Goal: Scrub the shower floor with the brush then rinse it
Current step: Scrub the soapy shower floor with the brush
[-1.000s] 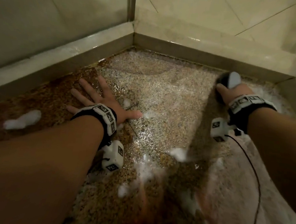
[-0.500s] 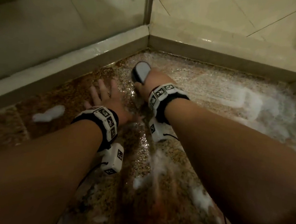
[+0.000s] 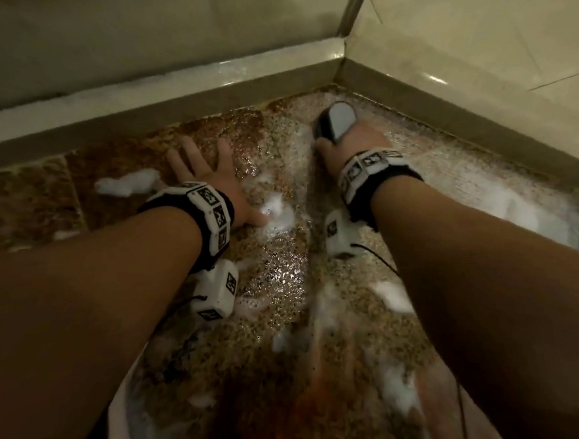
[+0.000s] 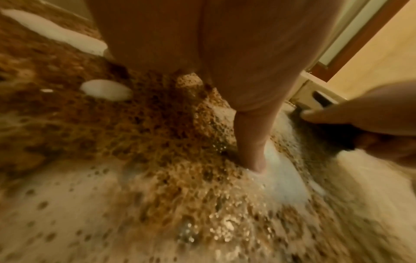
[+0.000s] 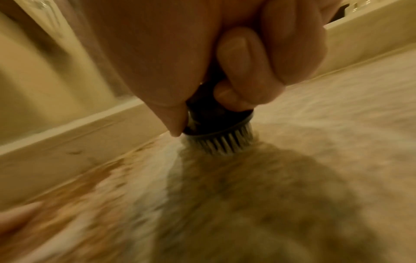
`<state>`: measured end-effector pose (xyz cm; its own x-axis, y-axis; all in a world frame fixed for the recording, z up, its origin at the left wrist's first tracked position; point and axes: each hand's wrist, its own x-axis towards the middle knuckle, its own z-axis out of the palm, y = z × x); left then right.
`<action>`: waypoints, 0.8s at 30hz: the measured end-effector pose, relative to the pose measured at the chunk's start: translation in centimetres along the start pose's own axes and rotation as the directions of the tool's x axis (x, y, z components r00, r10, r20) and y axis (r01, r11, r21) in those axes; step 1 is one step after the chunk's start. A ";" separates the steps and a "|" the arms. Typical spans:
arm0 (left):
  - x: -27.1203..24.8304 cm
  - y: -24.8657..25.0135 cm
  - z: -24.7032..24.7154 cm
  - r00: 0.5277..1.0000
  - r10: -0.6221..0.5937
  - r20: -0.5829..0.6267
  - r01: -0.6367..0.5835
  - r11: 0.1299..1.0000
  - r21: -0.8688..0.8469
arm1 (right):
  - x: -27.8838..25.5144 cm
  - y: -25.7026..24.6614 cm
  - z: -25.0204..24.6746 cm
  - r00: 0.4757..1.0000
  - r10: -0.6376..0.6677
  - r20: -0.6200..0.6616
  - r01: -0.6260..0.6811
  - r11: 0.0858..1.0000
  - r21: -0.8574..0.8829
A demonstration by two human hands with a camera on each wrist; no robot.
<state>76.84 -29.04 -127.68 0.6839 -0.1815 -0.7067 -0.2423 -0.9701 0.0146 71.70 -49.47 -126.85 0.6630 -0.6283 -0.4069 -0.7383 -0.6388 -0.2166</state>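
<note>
A: Brush (image 3: 334,123) status?

B: On the shower floor (image 3: 276,287) near the far corner, bristles (image 5: 221,145) down on the suds. Right hand (image 3: 350,144) wrapped round the dark body, fingers (image 5: 238,58) curled tight, thumb on the rim.

A: Handling?

B: Looks light, rigid body with stiff short bristles. Wet and soapy, so likely slick; best held low on the body, as now.

A: Left hand (image 3: 212,179)?

B: Flat on the wet stone, fingers spread, holding nothing. Foam (image 3: 126,182) clumps beside it. Floor probably slippery under that palm.
</note>
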 end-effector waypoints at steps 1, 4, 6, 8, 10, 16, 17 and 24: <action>0.0 0.0 0.0 1.000 -0.004 -0.006 0.004 1.000 -0.003 | -0.7 -1.8 1.0 0.998 -0.057 0.007 0.057 0.998 -0.001; 0.1 -0.4 -0.1 1.000 0.007 -0.017 -0.007 1.000 -0.004 | -5.0 -4.1 3.7 0.975 -0.163 0.148 0.165 0.986 0.001; 0.1 -0.8 -0.2 1.000 0.019 -0.016 -0.020 1.000 -0.006 | -6.9 -2.7 4.2 0.960 -0.195 0.201 0.208 0.977 -0.045; 0.1 -1.1 -0.3 1.000 0.024 -0.007 -0.024 1.000 0.000 | -5.6 -1.3 2.9 0.965 -0.181 0.190 0.196 0.978 -0.066; 0.2 -1.2 -0.3 1.000 0.024 -0.002 -0.024 1.000 0.006 | -1.7 -1.3 1.5 0.986 -0.106 0.132 0.117 0.990 -0.080; 0.4 -1.7 -0.1 1.000 0.025 -0.007 -0.025 1.000 -0.001 | 0.4 -7.2 2.9 0.983 -0.178 0.050 0.179 0.984 -0.013; 0.4 -1.7 -0.1 1.000 0.024 -0.003 -0.024 1.000 -0.004 | -0.1 -8.1 3.6 0.974 -0.196 0.111 0.199 0.980 -0.021; -0.2 -1.8 -0.4 0.999 0.043 0.028 -0.042 0.999 -0.030 | 2.0 -3.6 -1.1 0.978 -0.206 0.040 0.209 0.940 -0.268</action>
<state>77.42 -27.35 -127.26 0.6533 -0.2184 -0.7249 -0.2501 -0.9660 0.0657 75.85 -48.94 -125.91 0.7955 -0.4651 -0.3886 -0.5225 -0.8511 -0.0509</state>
